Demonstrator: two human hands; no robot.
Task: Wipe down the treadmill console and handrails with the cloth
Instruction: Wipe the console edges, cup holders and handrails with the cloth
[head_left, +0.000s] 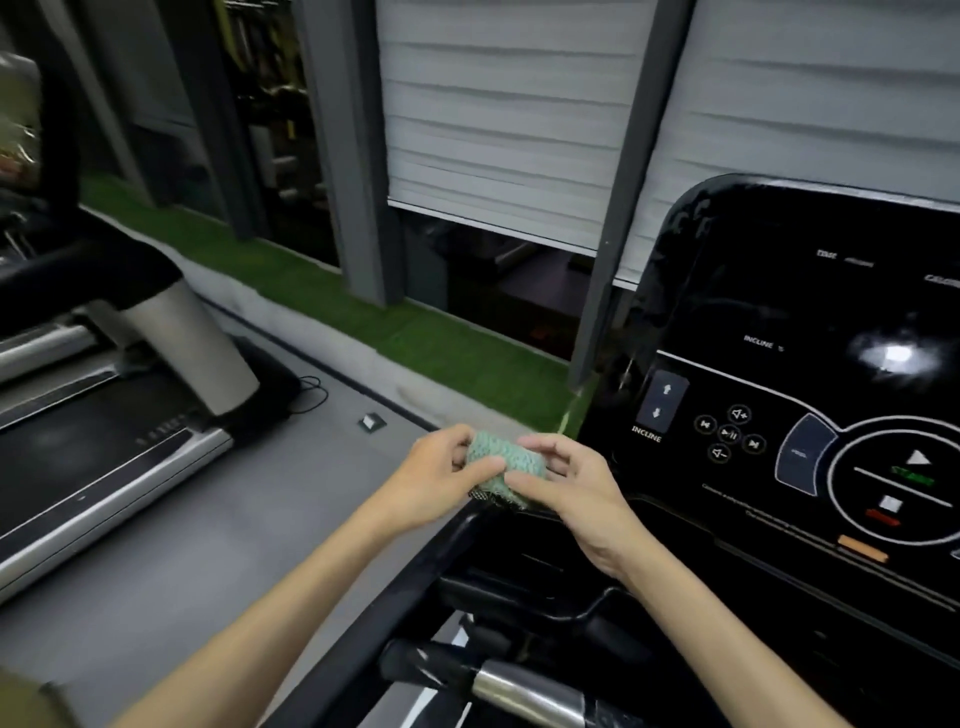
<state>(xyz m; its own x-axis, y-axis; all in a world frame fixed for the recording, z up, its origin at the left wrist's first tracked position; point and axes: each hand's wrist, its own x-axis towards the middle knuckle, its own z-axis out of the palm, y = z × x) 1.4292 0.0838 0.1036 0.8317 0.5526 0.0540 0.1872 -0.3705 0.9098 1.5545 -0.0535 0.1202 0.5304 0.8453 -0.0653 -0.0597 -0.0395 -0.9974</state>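
Cloth (501, 460), green and bunched, sits pinched between a person's left hand (441, 467) and right hand (571, 483), fingers and thumbs of both curled around it, just beside the lower-left corner of a black treadmill console (805, 322). The console's panel shows incline arrows and a round start-stop control. A handrail (524, 691) with a metal sleeve lies below the forearms. A second treadmill (104, 415) stands well apart at left across grey floor, and an artificial grass strip (363, 322) runs beneath a half-lowered window blind (493, 130).

Head-worn view, facing forward and down, close over console (810, 415)
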